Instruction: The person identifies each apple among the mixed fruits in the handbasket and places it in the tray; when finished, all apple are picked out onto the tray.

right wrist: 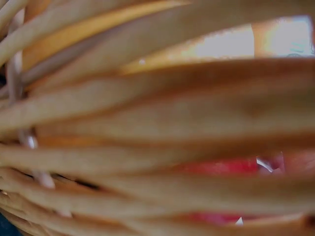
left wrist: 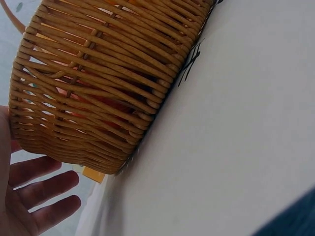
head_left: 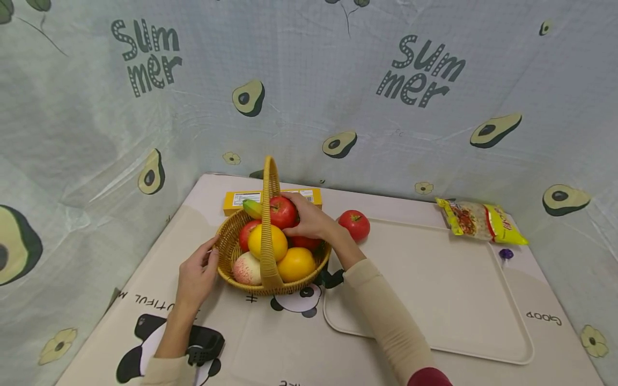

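Right grip [head_left: 308, 216] pinches red fruit [head_left: 282, 213] in the basket [head_left: 226, 252], left grip [head_left: 197, 274] spread beside it, yellow box [head_left: 236, 202] behind, tray [head_left: 434, 284] right.

Head view: looks forward and down over the table [head_left: 270, 343], set well back. Left wrist view: faces the wicker basket [left wrist: 128, 54] closely, side-on, tilted. Right wrist view: nearly against the basket. All three share the basket; head and left wrist, the left hand [head_left: 197, 272].

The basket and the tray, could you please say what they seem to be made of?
Basket: wicker or a plastic imitation, with a slight sheen; rounded brown strands are woven with gaps. Tray: probably smooth, fairly matte plastic, given its even beige surface and rounded corners.
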The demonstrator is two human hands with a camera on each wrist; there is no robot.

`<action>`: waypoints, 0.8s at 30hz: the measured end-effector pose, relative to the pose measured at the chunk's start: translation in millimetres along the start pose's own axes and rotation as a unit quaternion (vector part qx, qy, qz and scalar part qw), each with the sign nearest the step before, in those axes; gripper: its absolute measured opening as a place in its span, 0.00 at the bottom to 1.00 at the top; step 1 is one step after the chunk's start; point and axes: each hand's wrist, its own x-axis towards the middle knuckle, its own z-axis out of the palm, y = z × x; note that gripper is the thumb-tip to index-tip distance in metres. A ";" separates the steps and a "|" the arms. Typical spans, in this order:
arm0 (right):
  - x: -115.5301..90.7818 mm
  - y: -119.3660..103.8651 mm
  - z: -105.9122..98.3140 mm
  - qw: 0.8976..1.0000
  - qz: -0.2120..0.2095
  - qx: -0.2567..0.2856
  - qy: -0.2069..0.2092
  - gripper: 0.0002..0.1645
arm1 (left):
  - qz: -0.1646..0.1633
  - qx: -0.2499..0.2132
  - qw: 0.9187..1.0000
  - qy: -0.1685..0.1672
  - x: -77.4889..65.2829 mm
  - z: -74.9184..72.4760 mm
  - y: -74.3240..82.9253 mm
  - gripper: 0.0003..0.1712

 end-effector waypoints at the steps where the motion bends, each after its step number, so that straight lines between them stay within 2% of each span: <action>1: -0.1 -0.1 0.2 1.000 0.000 0.002 0.000 0.54 | 0.000 0.000 1.000 0.000 -0.1 -0.1 -0.1 0.22; 7: -0.7 -0.6 1.4 1.000 -0.008 -0.003 0.008 0.54 | 0.000 -0.003 1.000 0.000 -0.1 -1.0 0.5 0.22; 15: -2.0 1.0 3.1 1.000 0.002 -0.002 0.021 0.53 | -0.007 0.000 1.000 -0.006 -0.8 -0.6 1.0 0.22; 24: -6.0 2.6 -2.8 0.999 0.002 0.015 0.046 0.53 | -0.004 0.002 1.000 -0.004 0.5 -0.2 -0.8 0.23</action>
